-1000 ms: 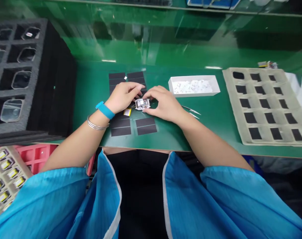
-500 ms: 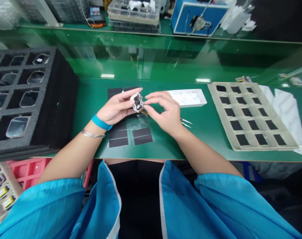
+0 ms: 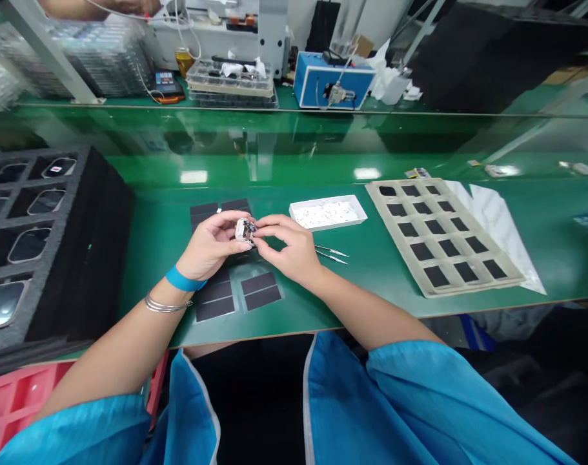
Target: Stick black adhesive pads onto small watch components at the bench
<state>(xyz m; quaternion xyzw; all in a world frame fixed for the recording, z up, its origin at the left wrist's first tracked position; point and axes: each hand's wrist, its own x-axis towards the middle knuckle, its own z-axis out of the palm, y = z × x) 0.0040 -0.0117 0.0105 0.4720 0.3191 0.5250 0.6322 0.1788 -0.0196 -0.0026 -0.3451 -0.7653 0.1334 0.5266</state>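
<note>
A small white device housing [image 3: 244,230], its inner electronics exposed, is held above the bench between my two hands. My left hand [image 3: 211,244] grips it from the left with thumb and fingers. On its right side, the thumb and fingertips of my right hand [image 3: 288,248] are closed on the edge; any tiny part between them is hidden. Metal tweezers [image 3: 333,252] jut out to the right from behind my right hand, and I cannot tell whether that hand holds them. Dark rectangular pads [image 3: 261,290] on clear sheets lie below and behind my hands.
A shallow white box [image 3: 328,225] of small white pieces stands behind my right hand. To the right lies a beige compartment tray [image 3: 417,255] with black squares. Black foam trays [image 3: 88,258] holding glassy parts are stacked left. A shelf with a blue box [image 3: 333,81] runs behind.
The camera view has tilted up and turned right, so the bench sits lower and further left. The housing is turned to a different angle in my left hand; both hands stay on it.
</note>
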